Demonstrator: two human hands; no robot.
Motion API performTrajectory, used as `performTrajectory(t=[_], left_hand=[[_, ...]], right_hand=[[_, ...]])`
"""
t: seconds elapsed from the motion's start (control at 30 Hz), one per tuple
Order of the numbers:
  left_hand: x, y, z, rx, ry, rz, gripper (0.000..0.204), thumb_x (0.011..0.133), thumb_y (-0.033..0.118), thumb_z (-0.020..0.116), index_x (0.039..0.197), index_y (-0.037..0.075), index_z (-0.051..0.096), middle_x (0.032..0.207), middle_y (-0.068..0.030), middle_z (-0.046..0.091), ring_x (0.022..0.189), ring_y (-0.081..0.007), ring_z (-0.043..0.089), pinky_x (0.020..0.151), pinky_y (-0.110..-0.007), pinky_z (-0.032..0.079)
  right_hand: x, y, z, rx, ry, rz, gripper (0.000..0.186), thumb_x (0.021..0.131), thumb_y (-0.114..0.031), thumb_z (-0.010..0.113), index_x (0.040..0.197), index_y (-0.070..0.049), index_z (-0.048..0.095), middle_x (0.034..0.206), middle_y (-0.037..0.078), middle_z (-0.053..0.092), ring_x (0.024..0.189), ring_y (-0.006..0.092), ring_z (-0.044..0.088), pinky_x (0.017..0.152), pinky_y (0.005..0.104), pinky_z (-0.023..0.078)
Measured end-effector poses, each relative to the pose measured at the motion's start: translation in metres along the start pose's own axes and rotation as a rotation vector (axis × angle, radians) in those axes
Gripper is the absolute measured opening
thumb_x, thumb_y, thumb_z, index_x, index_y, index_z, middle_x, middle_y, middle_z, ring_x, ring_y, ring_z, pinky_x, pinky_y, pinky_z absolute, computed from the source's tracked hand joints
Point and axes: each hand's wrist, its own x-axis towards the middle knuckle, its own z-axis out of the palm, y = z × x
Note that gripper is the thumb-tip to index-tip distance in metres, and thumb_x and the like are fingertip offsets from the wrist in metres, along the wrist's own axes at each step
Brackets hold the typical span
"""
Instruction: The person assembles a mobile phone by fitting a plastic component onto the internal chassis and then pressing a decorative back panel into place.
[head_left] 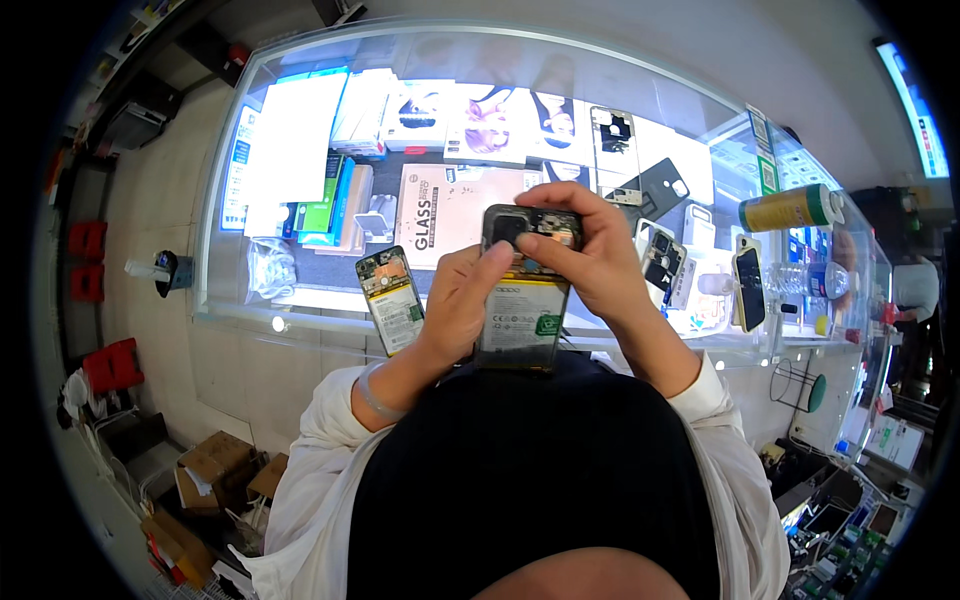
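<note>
My left hand (pixel 458 298) grips the left side of an opened phone (pixel 524 310), back cover off, with its battery and dark circuit board showing. The phone is held upright above the glass counter (pixel 300 310). My right hand (pixel 585 250) curls over the phone's top, fingers pressing near the camera area. A second opened phone (pixel 390 297) lies on the counter just left of my left hand.
A phone frame (pixel 614 152), a dark back cover (pixel 655 187) and more phone parts (pixel 662 262) lie on the counter. A phone on a stand (pixel 749 288), a can (pixel 790 208) and a water bottle (pixel 805 280) stand right. Cardboard boxes (pixel 215 470) sit on the floor left.
</note>
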Motion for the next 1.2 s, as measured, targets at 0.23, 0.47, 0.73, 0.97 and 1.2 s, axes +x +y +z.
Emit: performTrajectory(t=[0.23, 0.47, 0.73, 0.97, 1.2], left_hand=[[0.003, -0.01, -0.009, -0.012, 0.107, -0.041, 0.02, 0.087, 0.017, 0.054, 0.095, 0.0, 0.059, 0.083, -0.004, 0.062, 0.073, -0.0061, 0.056, 0.064, -0.021, 0.046], [0.0, -0.013, -0.012, 0.19, 0.135, 0.108, 0.021, 0.086, 0.015, 0.054, 0.095, -0.002, 0.06, 0.083, -0.0038, 0.062, 0.072, -0.0054, 0.054, 0.065, -0.021, 0.044], [0.002, -0.012, -0.013, 0.031, 0.112, 0.056, 0.021, 0.085, 0.014, 0.055, 0.097, -0.002, 0.059, 0.085, -0.0045, 0.062, 0.074, -0.0066, 0.055, 0.066, -0.022, 0.045], [-0.002, -0.011, -0.015, -0.019, 0.11, 0.077, 0.019, 0.082, 0.007, 0.057, 0.099, -0.001, 0.059, 0.088, -0.0054, 0.062, 0.077, -0.0076, 0.056, 0.069, -0.023, 0.045], [0.0, -0.015, -0.018, 0.123, 0.112, 0.171, 0.019, 0.082, 0.007, 0.056, 0.099, -0.003, 0.059, 0.088, -0.0055, 0.062, 0.077, -0.0069, 0.056, 0.069, -0.022, 0.045]], right_hand=[[0.011, 0.024, -0.032, 0.145, 0.077, 0.134, 0.046, 0.08, -0.015, 0.061, 0.121, -0.003, 0.043, 0.111, 0.012, 0.055, 0.097, 0.0168, 0.055, 0.08, 0.0261, 0.045], [0.025, 0.094, -0.129, -1.17, 0.508, 0.044, 0.064, 0.067, -0.031, 0.072, 0.115, 0.003, 0.044, 0.111, 0.023, 0.051, 0.101, 0.0353, 0.051, 0.082, 0.0396, 0.043], [0.036, 0.126, -0.134, -1.353, 0.594, -0.028, 0.058, 0.066, -0.027, 0.071, 0.111, 0.001, 0.047, 0.114, 0.024, 0.047, 0.104, 0.037, 0.047, 0.087, 0.0423, 0.038], [0.028, 0.112, -0.129, -1.203, 0.6, -0.112, 0.051, 0.063, -0.022, 0.07, 0.104, 0.001, 0.051, 0.109, 0.02, 0.051, 0.101, 0.0341, 0.05, 0.085, 0.0378, 0.041], [0.009, 0.091, -0.111, -0.967, 0.577, -0.057, 0.05, 0.063, -0.021, 0.071, 0.105, 0.0, 0.052, 0.107, 0.018, 0.052, 0.093, 0.028, 0.053, 0.08, 0.0327, 0.043]])
